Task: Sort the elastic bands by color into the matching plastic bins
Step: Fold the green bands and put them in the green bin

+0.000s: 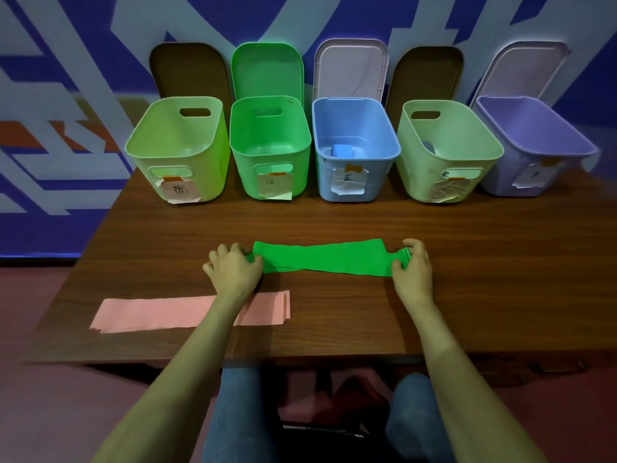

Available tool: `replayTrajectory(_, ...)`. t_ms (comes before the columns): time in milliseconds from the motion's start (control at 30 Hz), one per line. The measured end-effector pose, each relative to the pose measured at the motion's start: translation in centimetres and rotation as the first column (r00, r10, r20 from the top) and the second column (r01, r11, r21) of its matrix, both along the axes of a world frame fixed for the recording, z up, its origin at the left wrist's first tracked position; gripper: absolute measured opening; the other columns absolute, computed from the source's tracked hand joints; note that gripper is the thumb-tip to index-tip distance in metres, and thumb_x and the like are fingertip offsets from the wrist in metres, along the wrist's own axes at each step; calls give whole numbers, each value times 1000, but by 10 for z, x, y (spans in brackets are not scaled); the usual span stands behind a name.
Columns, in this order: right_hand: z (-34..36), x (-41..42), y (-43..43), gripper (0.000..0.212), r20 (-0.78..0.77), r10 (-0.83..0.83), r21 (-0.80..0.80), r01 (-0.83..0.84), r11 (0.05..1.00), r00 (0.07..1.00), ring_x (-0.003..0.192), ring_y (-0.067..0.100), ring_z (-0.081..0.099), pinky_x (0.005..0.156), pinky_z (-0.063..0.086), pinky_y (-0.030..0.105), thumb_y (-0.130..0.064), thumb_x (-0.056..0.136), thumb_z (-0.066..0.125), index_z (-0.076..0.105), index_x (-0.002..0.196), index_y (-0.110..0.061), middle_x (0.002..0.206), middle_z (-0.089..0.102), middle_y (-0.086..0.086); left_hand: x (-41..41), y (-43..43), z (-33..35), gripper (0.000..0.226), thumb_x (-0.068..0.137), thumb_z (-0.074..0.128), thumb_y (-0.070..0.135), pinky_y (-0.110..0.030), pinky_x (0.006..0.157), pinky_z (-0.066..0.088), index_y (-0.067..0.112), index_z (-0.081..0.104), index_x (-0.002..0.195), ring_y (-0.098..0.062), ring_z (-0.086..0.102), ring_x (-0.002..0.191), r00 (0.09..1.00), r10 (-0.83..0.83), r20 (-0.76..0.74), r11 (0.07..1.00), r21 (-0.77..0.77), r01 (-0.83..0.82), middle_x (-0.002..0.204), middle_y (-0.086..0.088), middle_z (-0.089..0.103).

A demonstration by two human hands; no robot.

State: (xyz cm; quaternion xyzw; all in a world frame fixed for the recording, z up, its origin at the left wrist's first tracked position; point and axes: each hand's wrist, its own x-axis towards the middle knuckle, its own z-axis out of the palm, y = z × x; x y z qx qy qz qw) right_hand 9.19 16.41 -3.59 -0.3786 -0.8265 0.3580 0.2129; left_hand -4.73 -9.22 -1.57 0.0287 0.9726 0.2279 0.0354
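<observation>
- Left hand (pixel 233 269) and right hand (pixel 412 262) pinch opposite ends of green band (pixel 325 259), flat mid-table.
- Pink band (pixel 160 314) near front-left edge, under left forearm.
- Bins along back edge; green bin (pixel 270 145) second from left.

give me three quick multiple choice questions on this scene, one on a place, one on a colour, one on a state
1. The pink band lies: a) in a bin b) on the table c) on the floor
2. The middle bin is: a) blue b) red c) yellow
3. The green band is: a) rolled up b) hanging off the table edge c) held at both ends

Answers: 1 b, it lies flat on the tabletop, near the front edge; 2 a, its walls are blue; 3 c, the left hand and the right hand each grip one end.
</observation>
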Motion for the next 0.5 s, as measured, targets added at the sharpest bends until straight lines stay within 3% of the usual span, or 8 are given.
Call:
replayTrajectory(233,1,5,8,36,57,-57,0,57,998,997,110,25,53,88,51,38,-1,87,56,48,122,-10,117,56,10,-14,7,7,12,84,62,24,-41,96,28,20,59,96,-29,43,113,991,-116,61,992,65,112,111,-6,54)
replayTrajectory(333,1,6,9,30,26,-48,30,47,998,998,106,24,56,86,52,39,1,88,53,53,116,-10,112,59,10,-7,4,4,8,86,58,15,-36,91,27,19,52,90,-24,51,102,986,-158,-54,976,143,164,94,1,56)
replayTrajectory(500,1,7,8,28,-33,-82,28,83,996,996,106,23,55,84,49,31,0,89,52,56,114,-11,113,58,9,4,-4,-2,7,87,60,13,-33,90,29,17,59,93,-20,52,101,960,-146,-237,960,201,196,99,1,64)
